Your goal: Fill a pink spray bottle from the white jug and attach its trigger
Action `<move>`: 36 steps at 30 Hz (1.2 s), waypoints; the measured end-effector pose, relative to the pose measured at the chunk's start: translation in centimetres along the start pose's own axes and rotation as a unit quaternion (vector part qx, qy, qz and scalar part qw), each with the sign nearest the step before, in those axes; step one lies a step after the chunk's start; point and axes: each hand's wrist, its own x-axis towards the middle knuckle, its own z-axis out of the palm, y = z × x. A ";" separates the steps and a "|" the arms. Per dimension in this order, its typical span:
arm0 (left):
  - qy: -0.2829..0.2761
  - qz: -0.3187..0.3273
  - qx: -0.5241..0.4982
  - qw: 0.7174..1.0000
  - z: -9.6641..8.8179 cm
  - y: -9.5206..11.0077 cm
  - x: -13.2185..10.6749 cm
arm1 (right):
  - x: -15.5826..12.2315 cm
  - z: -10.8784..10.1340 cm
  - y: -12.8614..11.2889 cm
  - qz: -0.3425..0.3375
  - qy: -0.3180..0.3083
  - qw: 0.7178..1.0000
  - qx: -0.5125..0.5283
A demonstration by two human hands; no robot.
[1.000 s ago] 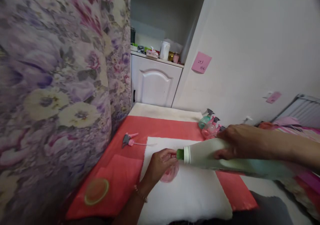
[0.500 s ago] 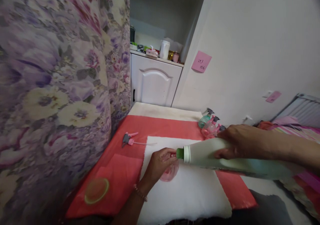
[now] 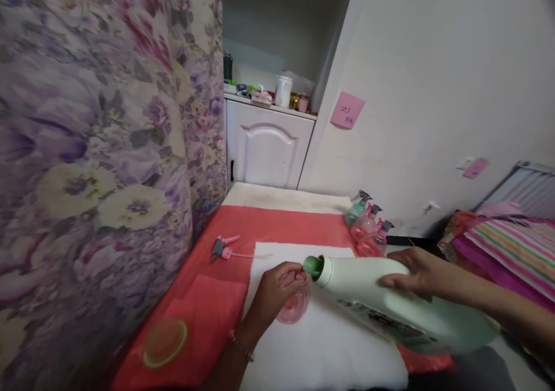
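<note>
My left hand (image 3: 277, 291) grips the neck of a small round pink spray bottle (image 3: 293, 309) standing on a white cloth (image 3: 321, 345). In my right hand (image 3: 414, 272) is a large pale green jug (image 3: 359, 272), held on its side with the base lower than before. Its green pouring spout (image 3: 311, 265) points left, right at the mouth of the pink bottle. Whether liquid flows cannot be made out. A grey and pink spray head (image 3: 223, 249) with a thin dip tube lies left of the cloth.
Several spray bottles with heads on, one green (image 3: 356, 210) and pink ones (image 3: 373, 242), stand at the table's right edge. A round yellow-rimmed shape (image 3: 165, 343) lies on the red tablecloth (image 3: 208, 310). A floral curtain (image 3: 108, 148) hangs at left.
The jug's base has dropped and its body has swung downward, so it tilts less toward the bottle. My left hand stays on the pink bottle.
</note>
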 end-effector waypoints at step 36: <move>-0.031 -0.010 0.114 0.993 -1.9 -1.0 0.3 | 12.9 13.2 3.8 -0.147 0.365 0.867 0.308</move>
